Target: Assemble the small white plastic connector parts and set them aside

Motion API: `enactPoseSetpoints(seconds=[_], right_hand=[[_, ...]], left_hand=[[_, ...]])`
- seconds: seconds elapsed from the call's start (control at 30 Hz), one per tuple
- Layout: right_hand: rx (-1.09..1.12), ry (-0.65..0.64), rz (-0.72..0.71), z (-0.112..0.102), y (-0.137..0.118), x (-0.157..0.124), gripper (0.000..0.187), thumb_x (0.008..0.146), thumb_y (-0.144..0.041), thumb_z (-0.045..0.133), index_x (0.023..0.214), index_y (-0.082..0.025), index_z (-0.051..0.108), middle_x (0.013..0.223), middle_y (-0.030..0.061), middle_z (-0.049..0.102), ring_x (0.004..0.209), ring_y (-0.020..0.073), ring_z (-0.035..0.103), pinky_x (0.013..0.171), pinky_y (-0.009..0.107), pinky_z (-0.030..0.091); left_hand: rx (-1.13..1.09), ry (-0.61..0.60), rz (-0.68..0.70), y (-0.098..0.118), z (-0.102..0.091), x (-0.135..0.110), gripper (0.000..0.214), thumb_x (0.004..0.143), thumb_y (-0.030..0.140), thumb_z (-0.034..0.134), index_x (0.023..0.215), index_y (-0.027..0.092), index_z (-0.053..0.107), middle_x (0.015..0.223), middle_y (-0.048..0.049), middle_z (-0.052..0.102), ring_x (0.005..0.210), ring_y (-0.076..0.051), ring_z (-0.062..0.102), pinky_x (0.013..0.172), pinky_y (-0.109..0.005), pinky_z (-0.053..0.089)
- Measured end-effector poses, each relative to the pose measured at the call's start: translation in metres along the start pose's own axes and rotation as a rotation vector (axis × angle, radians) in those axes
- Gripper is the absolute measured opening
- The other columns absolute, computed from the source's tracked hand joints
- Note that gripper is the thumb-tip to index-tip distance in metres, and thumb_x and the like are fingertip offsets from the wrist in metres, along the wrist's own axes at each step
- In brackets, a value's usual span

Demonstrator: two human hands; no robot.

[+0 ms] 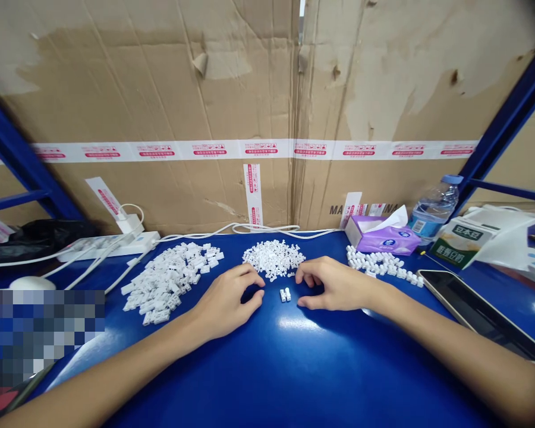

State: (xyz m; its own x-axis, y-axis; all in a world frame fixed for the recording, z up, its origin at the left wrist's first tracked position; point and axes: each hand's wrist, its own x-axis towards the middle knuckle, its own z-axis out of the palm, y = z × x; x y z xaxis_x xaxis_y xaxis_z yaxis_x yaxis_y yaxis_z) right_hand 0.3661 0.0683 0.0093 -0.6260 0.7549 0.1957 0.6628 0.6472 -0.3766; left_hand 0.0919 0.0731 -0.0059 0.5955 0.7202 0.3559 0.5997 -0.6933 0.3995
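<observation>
our left hand and our right hand rest on the blue table, open and a little curled. they are apart, with a small gap between them, and they hold nothing. in that gap sit two tiny white plastic parts, side by side (they are so small that we cannot tell just what they are). our fingertips are near them, but do not seem to touch them.

just past our hands lie three lots of white things. on the left is a wide heap of white plastic clips. in the middle is a tight heap of smaller white bits, close to our fingers. on the right is a long, bumpy row of white pieces.

farther back, on the left, is a white power strip. on the right are a purple tissue box and a water bottle. a dark tablet lies near our right arm, and a big cardboard wall stands behind it all.
</observation>
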Motion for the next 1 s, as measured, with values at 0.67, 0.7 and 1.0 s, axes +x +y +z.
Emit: enactPoseSetpoints(seconds=[0.67, 0.7, 1.0], right_hand=[[-0.014, -0.007, 0.005, 0.0038, -0.0002, 0.0012, 0.025, 0.081, -0.039, 0.075, 0.095, -0.02, 0.068, 0.075, -0.0026, 0.059, 0.065, 0.0122, 0.052, 0.062, 0.026, 0.035], [-0.014, -0.006, 0.007, 0.0038, -0.0005, 0.0012, 0.025, 0.081, -0.039, 0.075, 0.095, -0.02, 0.068, 0.075, -0.0025, 0.059, 0.065, 0.0122, 0.052, 0.062, 0.026, 0.035], [-0.021, 0.012, 0.006, 0.005, -0.0014, 0.0013, 0.023, 0.081, -0.038, 0.075, 0.093, -0.02, 0.069, 0.074, -0.0026, 0.059, 0.066, 0.0123, 0.053, 0.063, 0.026, 0.035]], left_hand=[[0.087, -0.072, 0.047, 0.0014, -0.0014, -0.0001, 0.043, 0.097, 0.022, 0.05, 0.139, 0.026, 0.057, 0.115, -0.0073, 0.063, 0.097, -0.024, 0.064, 0.086, -0.042, 0.053], [0.101, -0.085, 0.065, 0.0014, -0.0017, 0.0002, 0.044, 0.098, 0.022, 0.049, 0.141, 0.026, 0.055, 0.116, -0.0077, 0.062, 0.099, -0.024, 0.063, 0.088, -0.043, 0.053], [0.041, -0.049, 0.07, 0.0002, -0.0003, -0.0003, 0.029, 0.097, 0.02, 0.053, 0.121, 0.025, 0.068, 0.112, -0.0054, 0.065, 0.096, -0.021, 0.064, 0.085, -0.037, 0.052]])
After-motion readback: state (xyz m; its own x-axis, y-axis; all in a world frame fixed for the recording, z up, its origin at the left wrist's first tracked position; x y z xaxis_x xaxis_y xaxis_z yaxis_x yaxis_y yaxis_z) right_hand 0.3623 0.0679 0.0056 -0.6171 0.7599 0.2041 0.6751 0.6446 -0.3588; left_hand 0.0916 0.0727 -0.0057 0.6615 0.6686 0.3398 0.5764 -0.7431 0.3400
